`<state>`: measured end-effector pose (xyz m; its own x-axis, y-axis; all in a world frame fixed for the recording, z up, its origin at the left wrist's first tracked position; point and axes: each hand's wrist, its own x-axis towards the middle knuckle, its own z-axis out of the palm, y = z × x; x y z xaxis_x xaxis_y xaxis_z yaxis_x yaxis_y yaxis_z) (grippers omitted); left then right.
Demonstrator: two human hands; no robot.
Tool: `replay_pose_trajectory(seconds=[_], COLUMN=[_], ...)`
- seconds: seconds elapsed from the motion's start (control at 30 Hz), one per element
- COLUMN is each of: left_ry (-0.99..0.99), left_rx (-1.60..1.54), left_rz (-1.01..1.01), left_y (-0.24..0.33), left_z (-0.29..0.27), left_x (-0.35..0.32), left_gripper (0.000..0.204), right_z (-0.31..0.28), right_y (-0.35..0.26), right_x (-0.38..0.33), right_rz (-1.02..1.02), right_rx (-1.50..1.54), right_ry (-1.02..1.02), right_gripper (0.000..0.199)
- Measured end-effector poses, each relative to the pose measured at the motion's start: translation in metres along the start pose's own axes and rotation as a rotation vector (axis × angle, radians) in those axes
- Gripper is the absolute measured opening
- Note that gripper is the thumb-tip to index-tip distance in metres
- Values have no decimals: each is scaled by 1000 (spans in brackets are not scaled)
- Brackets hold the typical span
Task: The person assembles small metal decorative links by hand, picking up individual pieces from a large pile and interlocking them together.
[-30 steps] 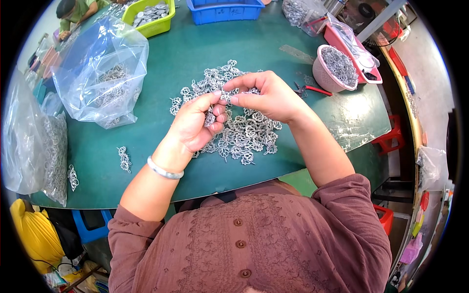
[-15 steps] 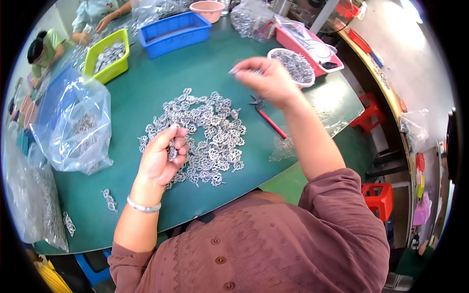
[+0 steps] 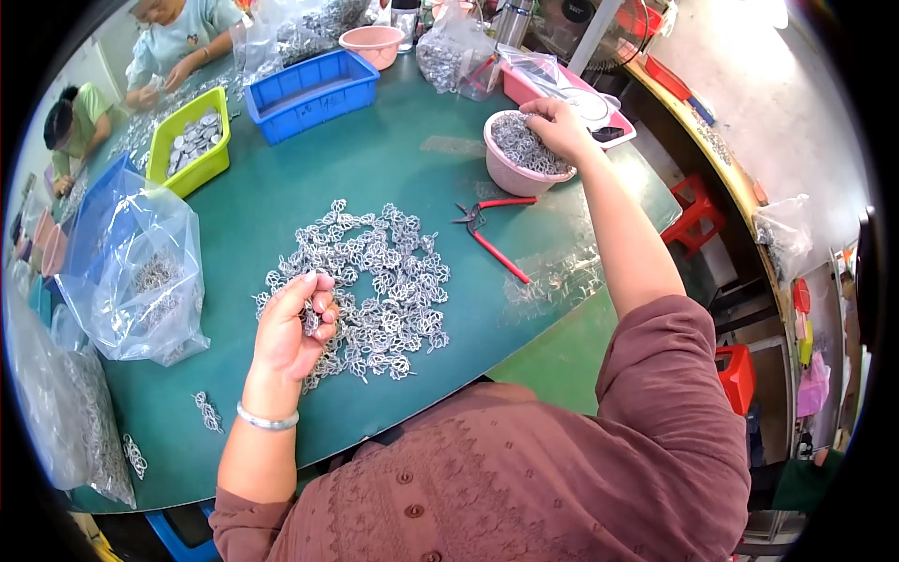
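My left hand [image 3: 292,328] is closed around a few small grey metal wire pieces [image 3: 311,321], held above the left edge of a spread pile of looped wire pieces [image 3: 393,281]. My right hand [image 3: 566,133] reaches over a pink bucket [image 3: 513,175] filled with small grey metal wire bits [image 3: 524,142]. Its fingers are curled together at the surface of the bits; what they pinch, if anything, is hidden. Between the bucket and the pile lie pliers with red handles [image 3: 501,258], their jaws toward the pile.
A blue tray [image 3: 314,117], a lime-green bin [image 3: 217,164] of flat grey pieces and a pink tray [image 3: 618,122] stand farther back. Clear bags [image 3: 178,328] of metal parts line the left. Two people [image 3: 183,47] sit at the far left. Red stools [image 3: 693,215] stand right of the table.
My right hand has moved right, from above the table to the bucket, uncovering the pliers. My left hand keeps its grip beside the pile. The whole view has shifted slightly.
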<state>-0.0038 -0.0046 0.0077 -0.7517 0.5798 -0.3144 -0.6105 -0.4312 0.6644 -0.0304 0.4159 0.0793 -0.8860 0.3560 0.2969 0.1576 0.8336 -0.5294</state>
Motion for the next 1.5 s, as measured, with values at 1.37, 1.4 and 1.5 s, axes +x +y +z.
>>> replay_pose_trajectory(seconds=[1.37,1.4,1.5], left_ry=[-80,-69,-88], left_rx=[-122,-121,-132], left_rz=[46,49,57], left_y=[1,2,1], left_z=[-3,-3,-6], left_x=[3,3,5], left_gripper=[26,26,27], right_z=[51,56,76], right_y=[-73,-69,-57], right_x=[-118,-117,-113], right_rz=[-164,-161,-240], right_rx=[-553,-504,-394], right_ry=[-678,-625,-439], right_gripper=[27,25,22])
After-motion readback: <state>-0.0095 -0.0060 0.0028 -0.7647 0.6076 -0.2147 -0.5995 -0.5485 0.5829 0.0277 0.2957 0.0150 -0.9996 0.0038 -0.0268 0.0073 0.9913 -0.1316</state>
